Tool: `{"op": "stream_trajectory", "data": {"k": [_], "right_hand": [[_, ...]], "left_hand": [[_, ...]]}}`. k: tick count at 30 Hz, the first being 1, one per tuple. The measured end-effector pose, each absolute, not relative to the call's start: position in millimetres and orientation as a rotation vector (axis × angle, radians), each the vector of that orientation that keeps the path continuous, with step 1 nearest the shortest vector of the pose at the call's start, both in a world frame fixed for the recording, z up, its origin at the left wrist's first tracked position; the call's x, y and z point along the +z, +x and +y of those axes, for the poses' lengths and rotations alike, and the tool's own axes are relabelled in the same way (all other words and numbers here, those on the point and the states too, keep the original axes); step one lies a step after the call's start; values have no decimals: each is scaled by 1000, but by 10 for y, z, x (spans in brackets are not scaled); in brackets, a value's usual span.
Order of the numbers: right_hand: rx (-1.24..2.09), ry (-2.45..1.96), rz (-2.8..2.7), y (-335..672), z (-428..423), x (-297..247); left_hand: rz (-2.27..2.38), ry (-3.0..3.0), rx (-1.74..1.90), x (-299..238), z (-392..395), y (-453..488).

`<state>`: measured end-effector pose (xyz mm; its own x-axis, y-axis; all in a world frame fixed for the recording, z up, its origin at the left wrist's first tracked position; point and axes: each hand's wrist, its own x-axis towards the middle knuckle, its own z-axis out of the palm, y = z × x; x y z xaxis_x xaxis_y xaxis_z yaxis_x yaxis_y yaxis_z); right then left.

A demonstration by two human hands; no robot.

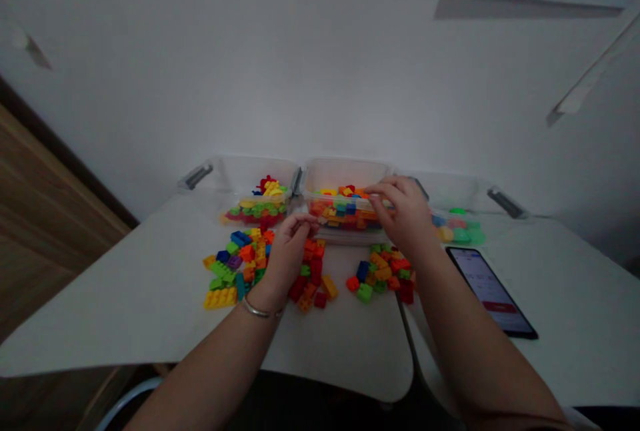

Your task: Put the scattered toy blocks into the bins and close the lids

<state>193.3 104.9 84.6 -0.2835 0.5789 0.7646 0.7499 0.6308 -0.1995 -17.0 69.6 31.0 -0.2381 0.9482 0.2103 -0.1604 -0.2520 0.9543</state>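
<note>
Plastic bin (345,174) lies directly ahead of the right-hand fingers (383,191), its long axis crosswise on the desk (125,297); the right hand (405,217) is the nearer. These fingers curl over the front rim, any grasp hidden. Left-hand fingers (304,221) are bunched just short of the rim, grip indeterminable, above loose plastic bricks (313,271).

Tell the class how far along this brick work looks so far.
Done: the middle clear tub already holds a heap of bricks. In hand: the right hand is at that tub's front rim, and the left hand is between piles of loose bricks. Left: those bricks still lie in three piles on the table.
</note>
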Motion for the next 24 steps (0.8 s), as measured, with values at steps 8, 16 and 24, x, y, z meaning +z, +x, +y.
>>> {"op": "stream_trajectory", "data": {"k": [8, 16, 24], "right_hand": [[-399, -1452, -1647, 2106, 1181, 753], [-474, -1611, -1782, 2185, 1243, 737], [-534, -1622, -2079, 2224, 1264, 775]], "left_hand": [[1100, 1107, 1631, 304, 693, -174], [1088, 1114, 1634, 298, 694, -177], [1086, 1124, 1633, 294, 691, -179]]}}
